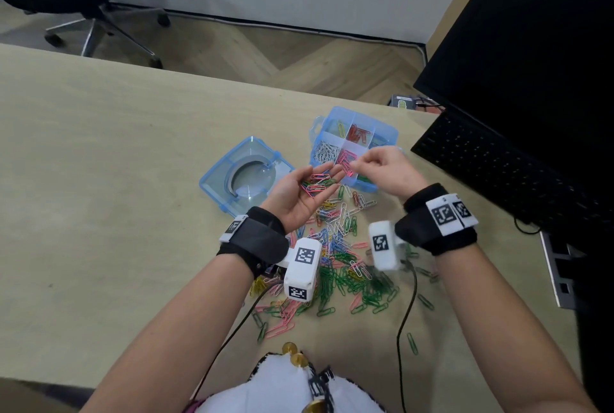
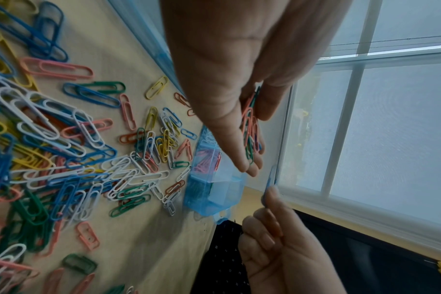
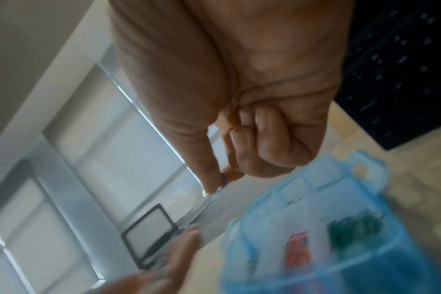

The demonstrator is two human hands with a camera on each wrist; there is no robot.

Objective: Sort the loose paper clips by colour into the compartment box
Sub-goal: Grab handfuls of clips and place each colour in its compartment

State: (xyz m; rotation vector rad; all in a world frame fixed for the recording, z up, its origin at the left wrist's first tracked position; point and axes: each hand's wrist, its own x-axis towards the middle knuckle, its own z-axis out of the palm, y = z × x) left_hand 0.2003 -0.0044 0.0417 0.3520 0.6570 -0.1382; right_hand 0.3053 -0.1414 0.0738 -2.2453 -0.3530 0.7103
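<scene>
While the left hand (image 1: 300,191) cups mixed clips palm-up, the right hand (image 1: 382,168) pinches one blue clip (image 2: 271,186) directly above the compartment box (image 1: 387,128), fingers curled.

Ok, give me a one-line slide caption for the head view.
Left hand cups mixed paper clips while right hand pinches one over the compartment box.

Even, bright daylight — right wrist view heavily motion-blurred, wide-angle edges bent.
</scene>
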